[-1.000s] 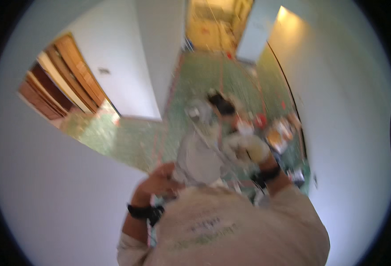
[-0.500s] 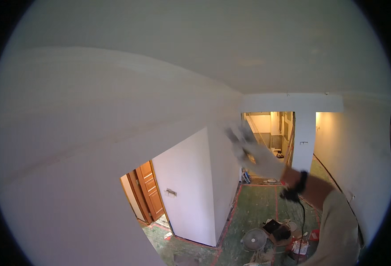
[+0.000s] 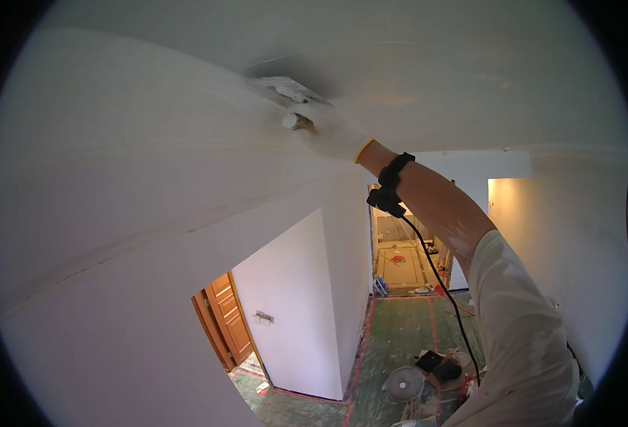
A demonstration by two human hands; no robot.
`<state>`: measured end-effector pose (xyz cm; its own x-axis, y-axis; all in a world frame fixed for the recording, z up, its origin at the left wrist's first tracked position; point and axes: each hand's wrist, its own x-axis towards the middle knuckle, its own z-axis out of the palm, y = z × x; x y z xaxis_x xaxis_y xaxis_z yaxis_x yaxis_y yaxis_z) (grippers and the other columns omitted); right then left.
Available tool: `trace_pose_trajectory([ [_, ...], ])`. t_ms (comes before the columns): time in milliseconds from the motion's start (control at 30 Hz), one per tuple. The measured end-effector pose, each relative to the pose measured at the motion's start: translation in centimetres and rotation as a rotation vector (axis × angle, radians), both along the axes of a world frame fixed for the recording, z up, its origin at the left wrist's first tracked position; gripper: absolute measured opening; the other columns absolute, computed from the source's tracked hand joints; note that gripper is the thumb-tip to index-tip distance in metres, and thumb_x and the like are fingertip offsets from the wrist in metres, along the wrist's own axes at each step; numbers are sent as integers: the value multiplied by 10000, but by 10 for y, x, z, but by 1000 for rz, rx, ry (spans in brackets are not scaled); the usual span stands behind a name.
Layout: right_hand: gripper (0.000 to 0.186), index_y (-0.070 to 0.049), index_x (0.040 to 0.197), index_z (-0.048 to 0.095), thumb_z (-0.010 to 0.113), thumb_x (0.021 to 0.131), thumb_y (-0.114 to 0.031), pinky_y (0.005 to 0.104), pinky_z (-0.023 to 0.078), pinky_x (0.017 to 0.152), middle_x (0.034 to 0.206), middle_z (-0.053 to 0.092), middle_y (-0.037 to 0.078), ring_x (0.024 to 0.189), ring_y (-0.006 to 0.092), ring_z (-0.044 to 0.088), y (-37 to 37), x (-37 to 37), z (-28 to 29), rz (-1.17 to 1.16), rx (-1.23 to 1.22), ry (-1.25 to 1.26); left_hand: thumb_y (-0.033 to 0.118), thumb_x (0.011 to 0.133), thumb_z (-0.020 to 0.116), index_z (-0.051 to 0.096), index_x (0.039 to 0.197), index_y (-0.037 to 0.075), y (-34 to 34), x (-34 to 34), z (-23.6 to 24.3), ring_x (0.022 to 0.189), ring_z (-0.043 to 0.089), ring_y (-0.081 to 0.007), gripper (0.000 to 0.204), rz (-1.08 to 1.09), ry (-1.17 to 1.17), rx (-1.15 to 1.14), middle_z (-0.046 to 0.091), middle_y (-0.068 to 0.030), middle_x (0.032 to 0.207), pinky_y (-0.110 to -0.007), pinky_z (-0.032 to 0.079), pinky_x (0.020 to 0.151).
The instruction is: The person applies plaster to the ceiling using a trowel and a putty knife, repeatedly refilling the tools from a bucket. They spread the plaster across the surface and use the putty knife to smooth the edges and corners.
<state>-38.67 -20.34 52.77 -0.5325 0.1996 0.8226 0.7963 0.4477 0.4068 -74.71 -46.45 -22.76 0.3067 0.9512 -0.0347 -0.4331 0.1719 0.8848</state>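
My right hand (image 3: 334,134), in a pale work glove with a yellow cuff, is raised to where the white wall meets the ceiling (image 3: 442,92). Its fingers are wrapped round the handle of a plastering trowel (image 3: 289,89), and the rounded handle end sticks out on the left. White compound smears the trowel's blade, which lies up at the ceiling by the corner; whether its whole face touches cannot be told. A black strapped device (image 3: 392,188) sits on my right wrist, with a cable hanging down from it. My left hand is out of sight.
Below, a green floor covering (image 3: 392,327) with red tape lines carries a round grey fan (image 3: 404,384) and a heap of tools and boxes. A brown panelled door (image 3: 230,317) stands at the left. Farther back is a lit doorway (image 3: 403,249).
My right hand has risen up and to the left, from in front of the far doorway to the ceiling corner. The trowel now shows plainly at the ceiling; earlier the hand was blurred.
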Motion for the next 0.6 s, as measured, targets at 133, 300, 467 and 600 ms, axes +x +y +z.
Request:
trace_pose_trajectory([
  [133, 242, -120, 1145, 643, 570, 956, -252, 423, 499, 912, 1221, 660, 130, 1089, 344, 621, -19, 8, 0, 14, 35, 89, 159, 871, 601, 474, 1338, 0, -2, 0, 44, 468, 450, -61, 510, -73, 139, -46, 572, -9, 772, -209, 343, 382],
  [300, 177, -100, 1033, 622, 610, 908, -224, 463, 512, 816, 1071, 682, 162, 967, 364, 647, 13, -1, -5, 105, 83, 42, 164, 869, 619, 480, 1334, 6, 16, -4, 59, 528, 495, -75, 510, -20, 350, 217, 574, -14, 784, -217, 388, 428],
  [467, 199, -95, 1050, 618, 634, 892, -215, 453, 516, 810, 1028, 680, 171, 944, 374, 649, -49, 78, 3, 70, 152, 99, 155, 869, 632, 481, 1336, 11, 57, 1, -25, 596, 544, -91, 512, 36, 420, 823, 594, -30, 819, -227, 431, 473],
  [600, 331, -83, 1197, 620, 694, 893, -194, 388, 534, 894, 1092, 691, 146, 1012, 289, 673, -119, 171, -9, 84, 106, 358, 144, 875, 640, 470, 1349, 14, 47, 13, -6, 635, 565, -103, 521, -90, 347, 506, 609, -43, 856, -233, 451, 499],
])
